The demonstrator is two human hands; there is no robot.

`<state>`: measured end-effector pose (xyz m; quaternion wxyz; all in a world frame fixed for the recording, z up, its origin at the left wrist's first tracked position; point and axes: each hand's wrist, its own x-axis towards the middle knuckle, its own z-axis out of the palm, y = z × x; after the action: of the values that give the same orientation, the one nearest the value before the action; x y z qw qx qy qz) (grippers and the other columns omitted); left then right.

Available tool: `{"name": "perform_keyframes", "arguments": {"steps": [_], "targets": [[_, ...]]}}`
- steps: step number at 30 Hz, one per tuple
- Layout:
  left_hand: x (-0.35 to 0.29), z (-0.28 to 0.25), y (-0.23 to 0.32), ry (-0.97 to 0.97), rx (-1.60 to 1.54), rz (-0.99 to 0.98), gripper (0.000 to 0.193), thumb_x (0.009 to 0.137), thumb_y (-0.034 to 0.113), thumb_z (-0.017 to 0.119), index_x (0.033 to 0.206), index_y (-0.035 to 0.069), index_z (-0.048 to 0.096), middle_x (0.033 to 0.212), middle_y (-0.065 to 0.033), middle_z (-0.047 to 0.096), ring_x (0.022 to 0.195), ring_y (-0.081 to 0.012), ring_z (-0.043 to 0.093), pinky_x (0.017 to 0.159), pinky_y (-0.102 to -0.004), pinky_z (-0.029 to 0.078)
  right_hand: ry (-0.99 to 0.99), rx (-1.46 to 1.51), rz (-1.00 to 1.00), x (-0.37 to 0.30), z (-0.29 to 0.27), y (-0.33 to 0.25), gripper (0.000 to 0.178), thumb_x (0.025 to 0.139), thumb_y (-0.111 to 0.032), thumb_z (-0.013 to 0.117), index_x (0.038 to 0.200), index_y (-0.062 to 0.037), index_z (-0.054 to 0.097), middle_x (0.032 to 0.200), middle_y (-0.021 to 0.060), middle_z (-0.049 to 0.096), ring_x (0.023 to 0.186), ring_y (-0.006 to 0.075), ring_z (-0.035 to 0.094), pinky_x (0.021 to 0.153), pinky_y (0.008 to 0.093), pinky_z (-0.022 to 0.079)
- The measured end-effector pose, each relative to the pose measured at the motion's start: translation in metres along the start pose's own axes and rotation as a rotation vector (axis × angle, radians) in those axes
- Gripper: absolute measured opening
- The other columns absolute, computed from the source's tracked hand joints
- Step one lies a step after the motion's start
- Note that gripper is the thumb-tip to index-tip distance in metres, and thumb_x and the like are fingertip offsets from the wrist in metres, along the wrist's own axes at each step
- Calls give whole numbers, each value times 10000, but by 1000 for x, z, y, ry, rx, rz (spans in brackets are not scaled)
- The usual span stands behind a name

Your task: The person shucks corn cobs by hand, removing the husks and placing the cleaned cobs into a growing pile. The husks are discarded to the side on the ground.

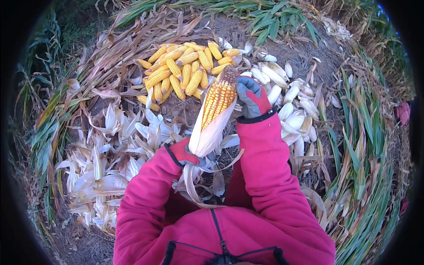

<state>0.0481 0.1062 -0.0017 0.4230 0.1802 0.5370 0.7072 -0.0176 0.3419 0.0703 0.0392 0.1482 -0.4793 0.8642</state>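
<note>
A partly husked corn cob [219, 99] is held up in front of me, its dark brown tip pointing away. Yellow kernels show on the upper part, while pale husk [206, 137] still wraps the lower part and a long strip hangs down toward my lap. My left hand [187, 152], in a grey and red glove, is closed round the husk-covered base. Beside the tip, on its right, is my right hand [252, 97] in a matching glove. Its fingers are curled in against the cob's edge, and whatever they pinch is hidden.
Beyond the cob lies a heap of bare yellow cobs [174, 70]. Unhusked pale ears [293, 101] are piled to the right. Loose husks [108, 170] cover the ground at the left. Green and dry stalks [362, 145] ring the spot.
</note>
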Motion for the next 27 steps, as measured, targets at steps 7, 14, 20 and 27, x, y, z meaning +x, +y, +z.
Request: {"name": "perform_keyframes", "arguments": {"steps": [7, 14, 20, 27], "targets": [[-5, 1, 6, 114, 115, -55, 610, 585, 35, 710, 1164, 10, 517, 996, -137, 620, 930, -233, 601, 784, -339, 494, -9, -112, -29, 2, -20, 0, 154, 784, -132, 677, 887, -27, 632, 842, -6, 613, 750, 65, 543, 692, 220, 430], [2, -4, 2, -17, -173, 111, 571, 610, 8, 647, 1162, -35, 510, 978, -150, 618, 806, -239, 630, 729, -346, 508, 63, 266, -123, 5, -10, 11, 123, 827, -124, 610, 897, -25, 629, 933, 90, 631, 874, 186, 597, 802, 321, 465], [4, -14, 3, 119, -48, 298, 538, 698, 167, 656, 1163, -47, 493, 899, -154, 625, 744, -253, 630, 667, -359, 505, -116, 567, -163, 4, -2, 14, 166, 892, -194, 523, 950, -82, 632, 1013, 96, 624, 966, 223, 580, 852, 430, 455], [0, -16, 38, 368, -305, 647, 615, 864, 513, 485, 1184, -11, 497, 834, -56, 606, 730, -148, 592, 645, -277, 479, -317, 393, 183, -28, 55, 19, 209, 925, -231, 483, 805, -61, 475, 772, 56, 501, 447, 74, 367, 468, 216, 378]]}}
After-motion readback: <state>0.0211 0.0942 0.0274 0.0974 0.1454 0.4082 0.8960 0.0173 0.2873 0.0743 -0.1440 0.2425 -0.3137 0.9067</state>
